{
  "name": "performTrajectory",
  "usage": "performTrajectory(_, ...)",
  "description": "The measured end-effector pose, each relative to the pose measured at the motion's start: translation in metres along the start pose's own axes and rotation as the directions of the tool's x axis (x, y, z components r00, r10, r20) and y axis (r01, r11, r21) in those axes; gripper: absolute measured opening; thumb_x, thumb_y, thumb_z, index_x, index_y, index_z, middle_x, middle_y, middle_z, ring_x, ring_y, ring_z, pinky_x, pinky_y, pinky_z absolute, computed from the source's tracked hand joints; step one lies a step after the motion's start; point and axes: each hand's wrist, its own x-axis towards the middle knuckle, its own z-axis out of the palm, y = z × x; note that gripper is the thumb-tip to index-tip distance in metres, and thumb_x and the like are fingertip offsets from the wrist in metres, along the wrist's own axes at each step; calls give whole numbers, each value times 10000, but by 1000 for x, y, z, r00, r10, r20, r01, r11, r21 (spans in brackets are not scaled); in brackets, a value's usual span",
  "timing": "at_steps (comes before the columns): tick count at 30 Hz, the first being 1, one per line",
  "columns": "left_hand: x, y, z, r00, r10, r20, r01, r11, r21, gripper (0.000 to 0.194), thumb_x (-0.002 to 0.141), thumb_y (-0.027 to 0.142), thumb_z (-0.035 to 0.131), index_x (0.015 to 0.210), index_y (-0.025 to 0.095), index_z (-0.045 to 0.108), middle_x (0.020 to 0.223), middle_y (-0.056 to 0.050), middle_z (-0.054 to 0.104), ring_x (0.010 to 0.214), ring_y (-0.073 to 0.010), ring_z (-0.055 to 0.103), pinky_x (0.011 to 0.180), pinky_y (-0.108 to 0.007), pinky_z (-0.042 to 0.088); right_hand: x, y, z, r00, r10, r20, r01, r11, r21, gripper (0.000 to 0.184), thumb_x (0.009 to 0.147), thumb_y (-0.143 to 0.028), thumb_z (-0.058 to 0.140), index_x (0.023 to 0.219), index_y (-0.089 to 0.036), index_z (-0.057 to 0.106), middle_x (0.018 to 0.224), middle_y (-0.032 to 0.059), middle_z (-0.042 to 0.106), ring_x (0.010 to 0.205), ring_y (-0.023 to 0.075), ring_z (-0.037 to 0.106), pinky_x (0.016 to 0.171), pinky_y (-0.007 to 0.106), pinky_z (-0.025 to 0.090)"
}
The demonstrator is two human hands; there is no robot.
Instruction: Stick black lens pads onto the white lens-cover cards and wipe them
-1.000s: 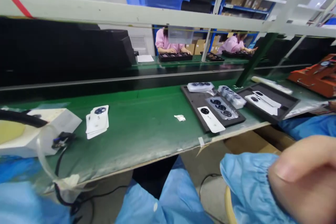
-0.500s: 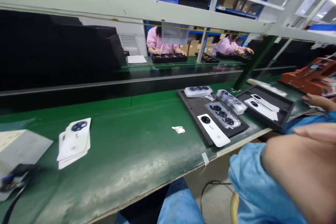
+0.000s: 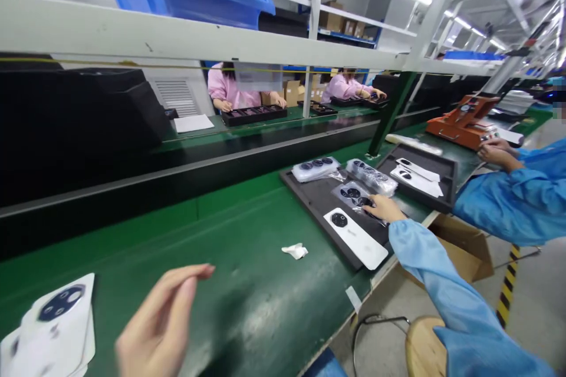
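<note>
At the lower left I see a stack of white phone back covers [image 3: 48, 324], cut off by the frame edge, so I can't count them. My left hand [image 3: 154, 324] hovers just right of it, fingers loosely open, holding nothing. Further right lies one black tray [image 3: 313, 203]; on it, one white cover [image 3: 356, 238] with a round black camera ring. My right hand [image 3: 384, 209] rests on a clear packet of camera rings [image 3: 354, 194]; whether it grips is hidden.
</note>
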Motion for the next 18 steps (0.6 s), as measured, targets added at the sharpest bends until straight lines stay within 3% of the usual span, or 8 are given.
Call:
performTrajectory(3,-4,-31,30,981,-51,187,73,991,-116,177,916,373,530,937,252,659,917,9,694,844,-186,667,810,-289,523,8,-9,-7,996,14,83,-7,997,-78,302,928,-362,593,1144,-150,589,1141,83,599,987,211,606,848,415,526)
performTrajectory(7,-19,-55,49,954,3,299,41,989,-140,162,916,302,535,931,204,663,904,-26,681,844,-180,651,813,-280,491,11,-28,-12,996,29,84,-19,993,-113,320,927,-351,597,1170,-143,577,1172,95,585,1007,218,599,857,421,524)
performTrajectory(11,-25,-53,52,945,-59,323,143,960,-242,165,909,298,547,907,189,671,869,-39,673,825,-177,642,807,-275,481,2,-32,-35,996,82,-31,-84,994,-66,284,924,-310,599,1140,-127,587,1097,95,615,975,223,613,859,434,511)
performTrajectory(14,-23,-52,54,932,-149,332,254,919,-301,187,900,326,561,892,178,675,862,-48,676,816,-177,645,809,-282,485,-14,-47,-61,973,127,-195,-124,992,24,260,944,-223,512,1161,-94,574,981,191,647,985,309,624,842,476,461)
performTrajectory(16,-23,-52,55,916,-196,349,316,889,-331,218,901,355,558,896,169,672,866,-54,682,804,-174,653,797,-285,500,-35,-81,-70,943,116,-311,-68,984,162,315,983,-263,399,1237,-120,518,999,211,651,998,317,626,829,462,450)
performTrajectory(17,-23,-52,56,906,-220,362,352,868,-352,236,900,373,558,904,164,669,865,-57,687,797,-173,657,791,-287,510,-48,-107,-71,937,66,-343,41,954,296,336,1003,-311,340,1264,-157,486,1016,166,663,958,265,647,799,395,479)
performTrajectory(18,-23,-51,56,893,-244,377,388,842,-375,258,899,393,559,916,159,666,861,-61,691,790,-172,660,787,-290,520,-62,-137,-68,924,71,-376,229,687,690,338,978,-373,428,1227,-160,511,1038,168,667,920,284,659,780,410,489)
